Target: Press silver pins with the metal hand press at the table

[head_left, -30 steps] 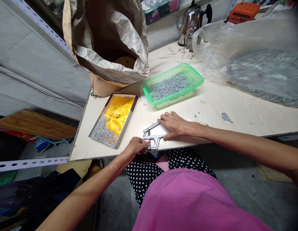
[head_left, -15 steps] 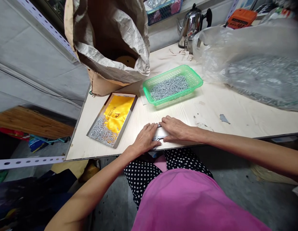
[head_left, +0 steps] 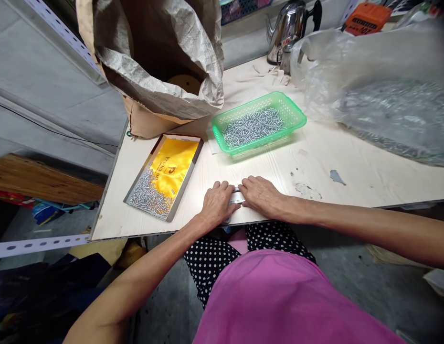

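Near the front edge of the table, a narrow metal strip-like piece (head_left: 237,197) lies between my hands, mostly covered by them. My left hand (head_left: 218,201) grips its left end, fingers over the far side and thumb on the near side. From the right, my right hand (head_left: 262,195) closes on the other end with curled fingers. A shallow tray (head_left: 186,184) with a yellow bottom and small metal pins stands to the left of my hands. Beyond them sits a green plastic basket (head_left: 227,152) with many small silver pins in it.
A large open woven sack (head_left: 150,91) stands at the back left. Clear plastic bags (head_left: 386,105) of metal parts lie at the right. A steel kettle (head_left: 284,31) and an orange box (head_left: 367,19) are at the back. A grey scrap (head_left: 337,177) lies on the table (head_left: 379,181).
My hands have drawn slightly closer together around the metal piece, and my right fingers are more curled on it. The camera view has shifted a little.
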Tool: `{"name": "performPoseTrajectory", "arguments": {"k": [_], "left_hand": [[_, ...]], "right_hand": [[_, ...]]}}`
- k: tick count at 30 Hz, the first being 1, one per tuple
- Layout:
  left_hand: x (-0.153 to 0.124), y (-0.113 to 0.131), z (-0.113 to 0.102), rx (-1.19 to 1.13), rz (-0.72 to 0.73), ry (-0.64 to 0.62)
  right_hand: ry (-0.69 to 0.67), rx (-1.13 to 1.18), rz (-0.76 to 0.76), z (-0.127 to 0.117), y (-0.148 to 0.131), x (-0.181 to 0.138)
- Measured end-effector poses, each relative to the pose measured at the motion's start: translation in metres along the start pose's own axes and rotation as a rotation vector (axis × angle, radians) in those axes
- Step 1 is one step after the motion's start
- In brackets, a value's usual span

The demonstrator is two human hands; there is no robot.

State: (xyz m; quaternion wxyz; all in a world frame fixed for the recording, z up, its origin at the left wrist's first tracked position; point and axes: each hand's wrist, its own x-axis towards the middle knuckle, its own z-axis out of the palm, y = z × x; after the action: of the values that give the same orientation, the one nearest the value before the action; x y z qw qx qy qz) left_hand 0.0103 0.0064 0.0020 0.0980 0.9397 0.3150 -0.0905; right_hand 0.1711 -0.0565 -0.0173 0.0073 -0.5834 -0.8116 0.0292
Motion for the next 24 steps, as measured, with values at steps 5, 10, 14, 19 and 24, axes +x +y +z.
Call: {"name": "performPoseTrajectory", "arguments": {"k": [5,10,14,19,24], "left_hand": [[-0.001,0.003,-0.001,-0.017,-0.058,-0.016],[-0.003,0.001,0.000,-0.021,-0.074,0.025],[-0.018,0.004,0.014,-0.057,-0.110,0.188],[-0.043,0.024,0.050,-0.052,-0.012,0.408],[-0.051,0.035,0.078,-0.046,0.004,0.481]], "right_hand": [[-0.039,-0.003,-0.049,0.005,-0.004,0.004],[-0.013,0.000,-0.041,0.000,-0.002,0.003],[-0.007,0.077,-0.054,-0.010,0.013,0.003],[-0.028,0.098,-0.034,-0.002,0.029,0.008],[0.139,0.037,0.047,0.004,0.015,0.016]]}}
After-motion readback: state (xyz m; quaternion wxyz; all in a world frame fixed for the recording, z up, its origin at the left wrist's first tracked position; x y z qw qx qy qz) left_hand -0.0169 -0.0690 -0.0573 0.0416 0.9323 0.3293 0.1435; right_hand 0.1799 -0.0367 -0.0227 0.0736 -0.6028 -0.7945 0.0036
